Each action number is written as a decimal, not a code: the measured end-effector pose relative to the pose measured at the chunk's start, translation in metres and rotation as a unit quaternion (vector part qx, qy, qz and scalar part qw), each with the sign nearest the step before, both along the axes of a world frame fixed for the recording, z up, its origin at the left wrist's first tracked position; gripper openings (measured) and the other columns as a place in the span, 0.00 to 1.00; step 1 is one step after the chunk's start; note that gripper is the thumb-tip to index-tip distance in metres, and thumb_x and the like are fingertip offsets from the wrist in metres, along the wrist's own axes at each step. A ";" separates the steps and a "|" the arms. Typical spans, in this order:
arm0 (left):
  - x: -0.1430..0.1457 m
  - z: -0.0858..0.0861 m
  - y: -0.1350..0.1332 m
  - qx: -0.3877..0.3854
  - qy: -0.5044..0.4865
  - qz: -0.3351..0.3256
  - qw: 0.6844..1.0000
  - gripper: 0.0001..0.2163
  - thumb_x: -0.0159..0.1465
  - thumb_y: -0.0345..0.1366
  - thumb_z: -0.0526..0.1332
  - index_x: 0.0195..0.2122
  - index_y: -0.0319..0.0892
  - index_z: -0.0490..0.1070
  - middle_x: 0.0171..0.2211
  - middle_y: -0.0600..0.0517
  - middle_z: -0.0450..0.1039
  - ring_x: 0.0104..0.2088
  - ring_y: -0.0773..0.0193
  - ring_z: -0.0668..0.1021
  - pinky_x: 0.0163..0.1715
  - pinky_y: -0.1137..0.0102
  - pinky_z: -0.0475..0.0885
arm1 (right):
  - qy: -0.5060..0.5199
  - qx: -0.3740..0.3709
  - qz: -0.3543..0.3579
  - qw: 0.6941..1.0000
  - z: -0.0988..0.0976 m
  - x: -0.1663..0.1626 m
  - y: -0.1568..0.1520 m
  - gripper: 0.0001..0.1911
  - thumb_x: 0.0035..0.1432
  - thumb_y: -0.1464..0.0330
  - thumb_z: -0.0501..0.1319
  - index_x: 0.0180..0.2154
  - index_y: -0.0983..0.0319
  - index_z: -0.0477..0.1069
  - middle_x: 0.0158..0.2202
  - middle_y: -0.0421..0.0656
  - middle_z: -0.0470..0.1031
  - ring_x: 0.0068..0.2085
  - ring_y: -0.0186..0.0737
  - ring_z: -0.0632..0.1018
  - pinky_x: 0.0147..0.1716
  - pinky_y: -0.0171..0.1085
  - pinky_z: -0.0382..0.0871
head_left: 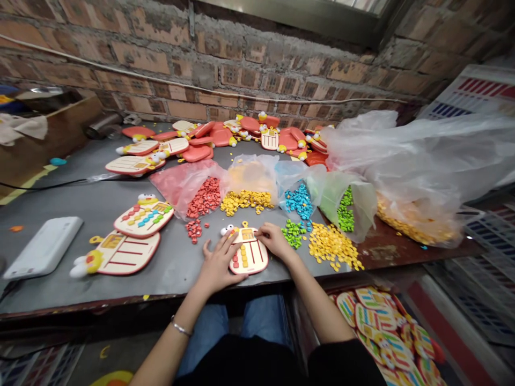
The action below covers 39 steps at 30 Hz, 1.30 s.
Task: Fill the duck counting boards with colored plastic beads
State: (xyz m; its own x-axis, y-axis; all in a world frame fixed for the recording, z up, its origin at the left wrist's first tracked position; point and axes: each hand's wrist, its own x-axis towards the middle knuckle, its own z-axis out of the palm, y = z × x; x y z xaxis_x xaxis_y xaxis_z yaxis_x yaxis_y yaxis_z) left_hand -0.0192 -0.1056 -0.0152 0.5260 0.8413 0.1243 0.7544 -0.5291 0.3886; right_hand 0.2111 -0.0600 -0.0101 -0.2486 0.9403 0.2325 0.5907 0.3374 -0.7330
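**What are the fingers doing?**
The left hand (217, 264) lies open, its fingers (225, 252) spread and resting against the lower left edge of a small cream counting board (250, 253). The right hand (275, 241) curls over the board's upper right side, its fingers (261, 233) drawn together. Whether they pinch a bead is too small to tell.

**Where is the board, and what is on it?**
It lies flat on a grey metal worktop (169, 271), between the hands. It has a duck head at its top left and a short column of yellow beads (244, 258) on its left side.

**What lies just beyond the hands?**
Loose heaps of green beads (293, 234) and yellow beads (332, 246) sit to the right. Red beads (194, 230) sit to the left. Behind them, open plastic bags hold red beads (206, 197) and blue beads (298, 201).

**And further out?**
To the left lie a beaded board (144, 216) and a bare board (120, 252). Red-backed duck boards (217, 137) crowd the far edge against a brick wall (140, 56).
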 end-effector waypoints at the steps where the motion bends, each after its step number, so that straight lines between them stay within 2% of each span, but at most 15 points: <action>1: 0.000 0.001 0.000 -0.002 0.002 -0.001 1.000 0.35 0.51 0.50 0.67 0.60 0.50 0.63 0.67 0.44 0.51 0.66 0.42 0.56 0.61 0.41 0.40 | 0.001 -0.010 0.017 1.000 0.001 0.001 -0.003 0.07 0.56 0.77 0.62 0.28 0.63 0.75 0.27 0.40 0.70 0.31 0.36 0.72 0.32 0.34 0.63; 7: 0.000 0.003 -0.001 -0.002 0.009 -0.009 1.000 0.35 0.52 0.50 0.66 0.61 0.50 0.61 0.68 0.45 0.49 0.66 0.43 0.55 0.61 0.40 0.39 | 0.050 -0.020 0.080 0.995 0.004 -0.007 -0.010 0.07 0.57 0.75 0.60 0.30 0.62 0.76 0.31 0.42 0.73 0.36 0.38 0.74 0.38 0.36 0.66; 11: 0.000 0.001 -0.001 0.005 0.008 -0.004 1.000 0.34 0.53 0.50 0.66 0.61 0.50 0.63 0.68 0.45 0.50 0.65 0.41 0.56 0.60 0.39 0.41 | 0.052 -0.056 0.215 0.974 0.014 -0.002 -0.017 0.05 0.57 0.70 0.63 0.29 0.61 0.75 0.32 0.41 0.75 0.38 0.39 0.75 0.45 0.40 0.66; 12: 0.000 0.001 -0.001 0.006 0.007 -0.003 1.000 0.33 0.53 0.50 0.66 0.61 0.50 0.63 0.68 0.44 0.50 0.65 0.41 0.56 0.60 0.39 0.41 | 0.060 -0.062 0.222 0.971 0.016 0.005 -0.021 0.05 0.58 0.68 0.63 0.30 0.60 0.76 0.33 0.42 0.76 0.38 0.40 0.75 0.45 0.40 0.67; 14: 0.000 0.000 -0.001 0.007 0.004 -0.001 1.000 0.34 0.53 0.49 0.66 0.60 0.49 0.63 0.67 0.44 0.51 0.65 0.40 0.57 0.60 0.40 0.41 | 0.090 -0.040 0.142 0.985 0.017 0.025 -0.027 0.06 0.59 0.66 0.61 0.32 0.60 0.76 0.34 0.43 0.76 0.39 0.41 0.76 0.44 0.40 0.68; 16: 0.000 0.001 -0.001 0.007 0.002 0.000 1.000 0.34 0.52 0.49 0.66 0.60 0.49 0.63 0.67 0.43 0.51 0.65 0.40 0.57 0.60 0.40 0.41 | 0.098 0.024 -0.033 0.994 0.013 0.053 -0.032 0.08 0.60 0.65 0.59 0.33 0.60 0.75 0.34 0.45 0.76 0.39 0.43 0.76 0.41 0.41 0.69; 18: 0.000 0.001 -0.001 0.007 0.001 -0.002 1.000 0.33 0.53 0.49 0.66 0.60 0.48 0.63 0.67 0.43 0.51 0.65 0.40 0.57 0.61 0.40 0.41 | 0.051 0.075 -0.192 0.977 0.005 0.084 -0.034 0.08 0.59 0.67 0.58 0.33 0.61 0.75 0.35 0.47 0.75 0.38 0.45 0.75 0.39 0.42 0.69; 20: 0.000 0.001 -0.001 0.008 -0.001 -0.003 1.000 0.33 0.53 0.49 0.66 0.60 0.48 0.64 0.67 0.43 0.51 0.65 0.40 0.56 0.61 0.40 0.41 | -0.026 0.080 -0.266 0.960 -0.004 0.110 -0.032 0.08 0.56 0.70 0.57 0.34 0.61 0.75 0.36 0.48 0.74 0.38 0.46 0.74 0.40 0.43 0.69; 22: 0.000 0.000 -0.001 0.011 -0.003 -0.004 1.000 0.33 0.53 0.49 0.66 0.60 0.49 0.64 0.67 0.43 0.51 0.66 0.41 0.56 0.61 0.41 0.41 | -0.087 0.067 -0.273 0.956 -0.012 0.126 -0.029 0.09 0.55 0.71 0.56 0.34 0.62 0.75 0.36 0.48 0.74 0.38 0.47 0.74 0.42 0.44 0.69; 25: -0.001 -0.002 0.000 0.016 -0.004 -0.007 1.000 0.33 0.54 0.49 0.65 0.61 0.49 0.63 0.67 0.43 0.52 0.66 0.41 0.55 0.61 0.42 0.41 | -0.141 0.063 -0.268 0.951 -0.017 0.132 -0.020 0.08 0.56 0.70 0.56 0.35 0.62 0.74 0.36 0.48 0.73 0.38 0.46 0.74 0.41 0.42 0.68; 28: -0.001 -0.003 0.000 0.019 -0.002 -0.009 1.000 0.33 0.54 0.49 0.65 0.61 0.49 0.63 0.67 0.43 0.52 0.66 0.41 0.55 0.61 0.42 0.41 | -0.209 0.038 -0.276 0.937 -0.014 0.128 -0.010 0.07 0.57 0.69 0.57 0.32 0.62 0.73 0.34 0.47 0.74 0.37 0.45 0.73 0.39 0.40 0.66; 31: 0.000 -0.001 -0.001 0.018 0.003 -0.007 1.000 0.33 0.54 0.49 0.65 0.61 0.49 0.63 0.67 0.44 0.51 0.66 0.41 0.56 0.61 0.41 0.41 | -0.248 -0.015 -0.267 0.931 -0.009 0.128 0.000 0.05 0.55 0.72 0.58 0.30 0.62 0.73 0.31 0.46 0.74 0.35 0.43 0.73 0.37 0.38 0.64; 33: 0.000 0.001 -0.001 0.014 0.009 -0.004 1.000 0.33 0.54 0.49 0.65 0.60 0.48 0.63 0.68 0.44 0.50 0.66 0.42 0.56 0.61 0.40 0.40 | -0.238 -0.023 -0.265 0.934 -0.006 0.130 0.004 0.05 0.53 0.74 0.58 0.29 0.62 0.73 0.30 0.45 0.74 0.34 0.42 0.73 0.36 0.37 0.64; 35: 0.000 0.002 -0.001 0.007 0.013 -0.002 1.000 0.33 0.53 0.49 0.66 0.60 0.48 0.63 0.68 0.43 0.49 0.66 0.42 0.56 0.61 0.40 0.40 | -0.201 0.003 -0.276 0.940 -0.005 0.128 0.004 0.06 0.52 0.74 0.58 0.28 0.62 0.72 0.30 0.45 0.74 0.34 0.42 0.73 0.37 0.38 0.65; 39: 0.000 0.002 -0.002 0.003 0.004 -0.004 1.000 0.34 0.53 0.49 0.66 0.61 0.49 0.62 0.68 0.43 0.49 0.66 0.41 0.56 0.61 0.40 0.40 | -0.032 0.070 -0.273 0.959 -0.005 0.101 -0.002 0.08 0.56 0.69 0.56 0.29 0.62 0.72 0.32 0.46 0.73 0.35 0.43 0.74 0.38 0.41 0.69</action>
State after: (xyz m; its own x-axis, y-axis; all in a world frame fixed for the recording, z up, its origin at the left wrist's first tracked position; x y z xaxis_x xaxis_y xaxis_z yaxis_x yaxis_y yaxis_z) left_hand -0.0188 -0.1073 -0.0131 0.5337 0.8365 0.1242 0.7534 -0.5370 0.3796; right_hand 0.3123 -0.0622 -0.0146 0.2542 0.8946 0.3675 0.7498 0.0577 -0.6591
